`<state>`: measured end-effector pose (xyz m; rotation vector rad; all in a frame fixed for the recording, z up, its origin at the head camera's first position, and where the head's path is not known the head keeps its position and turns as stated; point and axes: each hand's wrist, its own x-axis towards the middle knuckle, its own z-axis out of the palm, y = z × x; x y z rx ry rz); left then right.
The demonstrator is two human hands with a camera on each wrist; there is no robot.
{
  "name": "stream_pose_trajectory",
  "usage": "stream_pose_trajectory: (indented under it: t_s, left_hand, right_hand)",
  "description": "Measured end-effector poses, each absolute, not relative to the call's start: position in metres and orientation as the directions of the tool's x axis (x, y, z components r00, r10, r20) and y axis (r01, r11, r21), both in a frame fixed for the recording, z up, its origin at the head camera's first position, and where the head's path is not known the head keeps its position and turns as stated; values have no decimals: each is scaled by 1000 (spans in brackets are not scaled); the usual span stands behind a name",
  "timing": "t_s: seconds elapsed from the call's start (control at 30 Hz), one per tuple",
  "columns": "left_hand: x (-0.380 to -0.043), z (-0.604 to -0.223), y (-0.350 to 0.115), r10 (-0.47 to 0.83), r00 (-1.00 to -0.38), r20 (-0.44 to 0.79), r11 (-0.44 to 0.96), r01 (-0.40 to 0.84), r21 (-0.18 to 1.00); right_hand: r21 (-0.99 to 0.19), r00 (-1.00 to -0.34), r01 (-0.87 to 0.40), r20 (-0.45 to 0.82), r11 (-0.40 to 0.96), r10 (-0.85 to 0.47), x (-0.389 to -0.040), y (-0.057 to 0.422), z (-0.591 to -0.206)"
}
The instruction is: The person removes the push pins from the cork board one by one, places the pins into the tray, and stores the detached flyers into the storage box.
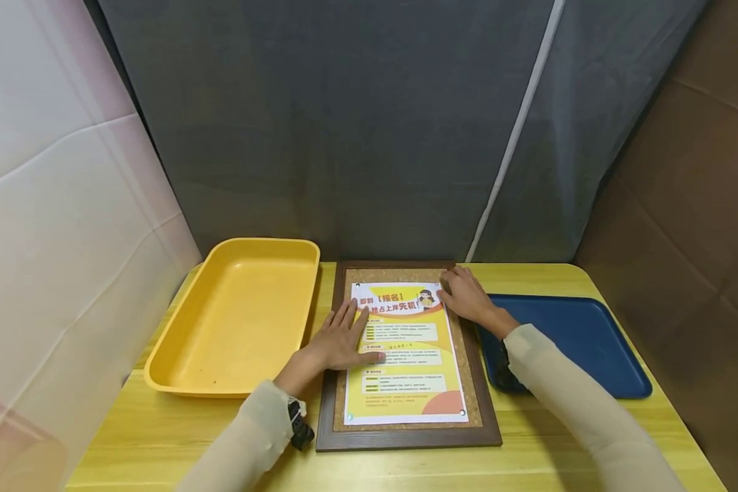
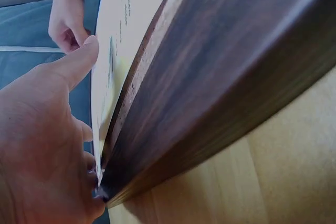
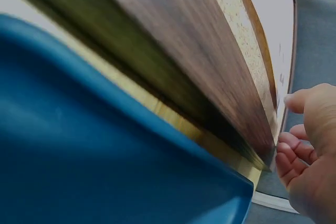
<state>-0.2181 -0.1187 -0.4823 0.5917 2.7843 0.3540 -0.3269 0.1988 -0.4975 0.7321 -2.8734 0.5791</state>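
A yellow and white printed poster (image 1: 406,389) lies on a cork board (image 1: 475,383) with a dark brown wooden frame (image 1: 406,439). Small round pins show at its top left, bottom left and bottom right corners. My left hand (image 1: 338,338) rests spread on the poster's left side, thumb across the printed text and fingers pointing up the sheet. At the upper right corner, my right hand (image 1: 467,297) touches the poster, covering that corner. In the right wrist view its thumb (image 3: 298,100) is at the paper and its other fingers bend; I cannot tell whether they pinch anything.
A yellow tray (image 1: 234,386) stands left of the board. On the right is a dark blue tray (image 1: 590,342), partly under the right forearm. Both sit on a wood-patterned table (image 1: 160,437). A grey curtain (image 1: 320,137) hangs behind, with side panels left and right.
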Motion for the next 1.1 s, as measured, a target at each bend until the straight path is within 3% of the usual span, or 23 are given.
stream_pose_trajectory:
  t_s: [0.23,0.67,1.1]
  left_hand:
    - [-217,-482,-117,431,-871,-234,882,353,312]
    - [-218,-480,-111,423,-864,-274,896,354,268]
    - [-218,-477,-110,426,-852,-303,896,351,273]
  right_hand:
    - [-416,-854,-519,284,746,-436,-332,197,-502]
    - [-541,-939,-344,217,768,-268,-334,195,-505]
    - [-570,-956,-293,171,768,-237,-336,194,-504]
